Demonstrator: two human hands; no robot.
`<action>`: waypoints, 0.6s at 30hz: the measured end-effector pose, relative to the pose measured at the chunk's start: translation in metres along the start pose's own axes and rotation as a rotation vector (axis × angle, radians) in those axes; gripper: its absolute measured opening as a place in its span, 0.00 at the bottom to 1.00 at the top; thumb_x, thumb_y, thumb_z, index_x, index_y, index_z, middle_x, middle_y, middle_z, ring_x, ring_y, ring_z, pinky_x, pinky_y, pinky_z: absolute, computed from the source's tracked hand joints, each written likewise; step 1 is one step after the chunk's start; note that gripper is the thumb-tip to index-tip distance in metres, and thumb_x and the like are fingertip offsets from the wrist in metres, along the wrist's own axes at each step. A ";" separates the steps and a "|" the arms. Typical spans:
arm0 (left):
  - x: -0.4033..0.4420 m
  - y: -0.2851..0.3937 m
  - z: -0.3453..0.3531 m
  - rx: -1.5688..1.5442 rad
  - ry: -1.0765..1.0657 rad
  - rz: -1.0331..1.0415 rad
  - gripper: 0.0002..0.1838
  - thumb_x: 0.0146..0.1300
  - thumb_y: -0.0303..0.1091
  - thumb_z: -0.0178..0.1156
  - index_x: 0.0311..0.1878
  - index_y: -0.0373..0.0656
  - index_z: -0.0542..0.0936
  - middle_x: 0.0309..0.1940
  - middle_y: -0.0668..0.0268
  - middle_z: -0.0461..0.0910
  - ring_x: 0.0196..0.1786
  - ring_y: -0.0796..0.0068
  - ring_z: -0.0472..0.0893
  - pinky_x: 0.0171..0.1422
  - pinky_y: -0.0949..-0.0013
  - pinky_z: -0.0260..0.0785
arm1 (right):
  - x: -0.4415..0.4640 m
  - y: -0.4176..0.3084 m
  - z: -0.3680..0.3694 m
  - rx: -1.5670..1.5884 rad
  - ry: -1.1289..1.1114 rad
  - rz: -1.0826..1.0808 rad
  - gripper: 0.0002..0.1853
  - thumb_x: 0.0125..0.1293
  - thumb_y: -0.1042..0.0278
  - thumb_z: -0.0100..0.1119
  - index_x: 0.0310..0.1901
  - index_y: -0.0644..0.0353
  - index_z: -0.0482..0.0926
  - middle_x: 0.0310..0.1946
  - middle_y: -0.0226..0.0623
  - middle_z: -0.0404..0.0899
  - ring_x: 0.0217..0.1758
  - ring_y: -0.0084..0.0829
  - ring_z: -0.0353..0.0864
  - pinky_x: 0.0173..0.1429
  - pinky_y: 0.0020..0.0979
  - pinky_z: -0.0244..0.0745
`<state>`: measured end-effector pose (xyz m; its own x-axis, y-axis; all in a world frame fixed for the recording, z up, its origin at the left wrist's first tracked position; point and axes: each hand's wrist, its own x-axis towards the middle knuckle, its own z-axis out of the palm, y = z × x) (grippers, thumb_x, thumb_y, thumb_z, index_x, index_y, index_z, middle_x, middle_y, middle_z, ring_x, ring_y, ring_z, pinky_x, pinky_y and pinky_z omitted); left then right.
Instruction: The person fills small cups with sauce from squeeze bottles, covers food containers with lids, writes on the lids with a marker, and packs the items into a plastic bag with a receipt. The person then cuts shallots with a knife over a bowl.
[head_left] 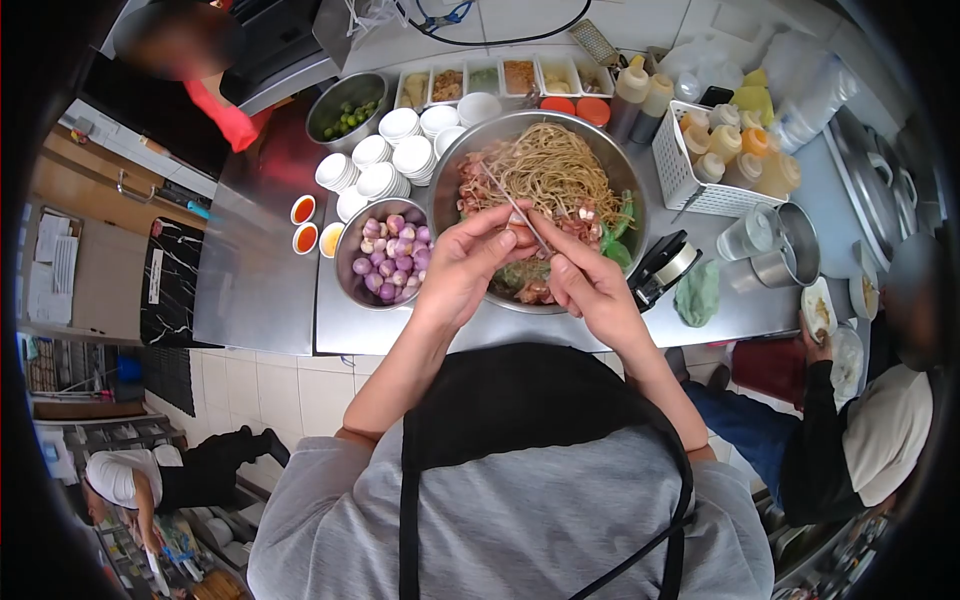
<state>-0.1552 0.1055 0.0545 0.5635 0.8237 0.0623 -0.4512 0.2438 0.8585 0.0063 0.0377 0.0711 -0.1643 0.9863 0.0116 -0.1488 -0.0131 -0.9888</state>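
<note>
My left hand (468,250) pinches a small reddish-brown shallot (521,234) in its fingertips. Closed around the handle of a thin knife (506,197), my right hand (592,285) holds the blade against or right beside the shallot; the handle is mostly hidden. Both hands are over a large steel bowl (437,205), which contains tan noodle-like strands (550,160), reddish pieces (478,180) and some green plastic (618,245). Left of it, a smaller steel bowl (342,270) is filled with peeled purple shallots (395,262).
Stacked white cups (382,182), sauce cups (304,208) and a bowl of limes (318,112) are at left. At right stand a white bottle basket (680,180), a tape dispenser (668,265) and a green cloth (697,293). One person (850,430) is close on the right, another (170,480) behind left.
</note>
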 end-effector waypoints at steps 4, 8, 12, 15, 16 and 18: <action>0.000 0.000 0.002 -0.033 -0.005 -0.005 0.20 0.61 0.28 0.52 0.57 0.34 0.67 0.42 0.62 0.75 0.47 0.73 0.75 0.55 0.67 0.67 | 0.001 0.004 -0.005 0.012 0.009 -0.014 0.22 0.65 0.73 0.41 0.62 0.55 0.61 0.47 0.24 0.71 0.27 0.12 0.60 0.29 0.15 0.60; 0.002 0.000 -0.002 -0.116 -0.030 -0.068 0.19 0.62 0.28 0.52 0.56 0.34 0.68 0.41 0.63 0.76 0.45 0.76 0.75 0.53 0.71 0.67 | 0.000 0.004 -0.006 0.046 -0.030 -0.005 0.20 0.67 0.68 0.40 0.61 0.55 0.63 0.22 0.21 0.64 0.21 0.14 0.56 0.24 0.16 0.55; 0.003 -0.005 -0.001 -0.023 0.031 -0.067 0.19 0.62 0.29 0.52 0.56 0.35 0.69 0.39 0.65 0.76 0.41 0.78 0.75 0.50 0.72 0.69 | 0.001 0.011 0.001 -0.001 0.011 -0.059 0.19 0.69 0.65 0.40 0.61 0.55 0.63 0.15 0.23 0.59 0.18 0.14 0.55 0.22 0.16 0.52; 0.003 -0.008 -0.007 -0.085 0.022 -0.061 0.18 0.62 0.30 0.51 0.55 0.36 0.69 0.38 0.66 0.75 0.40 0.78 0.75 0.49 0.71 0.70 | 0.002 0.019 -0.005 -0.066 0.092 -0.070 0.19 0.68 0.66 0.40 0.61 0.55 0.64 0.15 0.23 0.58 0.18 0.14 0.55 0.22 0.16 0.52; 0.003 -0.008 -0.006 -0.085 0.022 -0.063 0.18 0.62 0.30 0.51 0.55 0.36 0.69 0.38 0.66 0.75 0.40 0.78 0.75 0.49 0.71 0.70 | 0.003 0.019 -0.007 -0.065 0.094 -0.069 0.19 0.68 0.66 0.40 0.61 0.55 0.64 0.15 0.23 0.58 0.18 0.14 0.55 0.22 0.16 0.52; 0.004 -0.005 -0.005 -0.128 0.042 -0.070 0.18 0.62 0.29 0.51 0.55 0.35 0.69 0.37 0.66 0.75 0.42 0.74 0.76 0.48 0.70 0.72 | 0.004 0.018 -0.010 -0.111 0.130 -0.026 0.19 0.68 0.68 0.40 0.61 0.55 0.64 0.15 0.22 0.58 0.18 0.14 0.55 0.22 0.16 0.52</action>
<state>-0.1538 0.1098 0.0478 0.5684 0.8225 -0.0187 -0.4981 0.3621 0.7879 0.0129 0.0434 0.0516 -0.0330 0.9991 0.0255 -0.0416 0.0241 -0.9988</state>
